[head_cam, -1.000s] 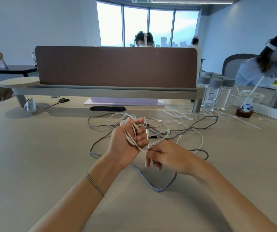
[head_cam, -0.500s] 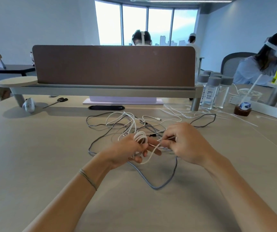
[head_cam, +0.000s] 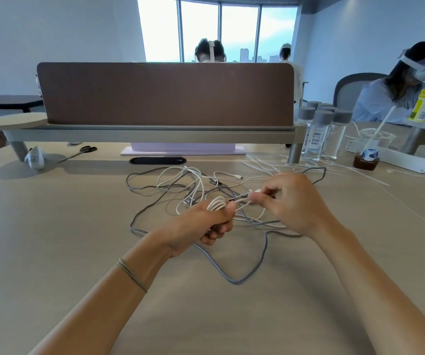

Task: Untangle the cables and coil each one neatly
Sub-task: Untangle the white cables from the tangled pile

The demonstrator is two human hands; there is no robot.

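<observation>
The left hand is clenched around a small coil of white cable, whose loops stand up just above the thumb. The right hand pinches that cable's free run between thumb and fingertips, close to what looks like its plug end. The short stretch between the 2 hands lies nearly level, running left to right and slightly away from the person, so the loose end sits to the right of the coil and very near it.

Judging by this, the next wrap depends on the right hand carrying that end across and around the loops held in the left hand; the right hand is the nearer one to the free end, while the left serves as the former.

The rest of the tangle lies on the table just beyond both hands: several white leads mixed with a gray braided cable that loops toward the person under the wrists. Whether the white cable's run is wholly free of that heap cannot be told; a lower white loop hangs beneath the right hand, touching the gray strands.
</observation>
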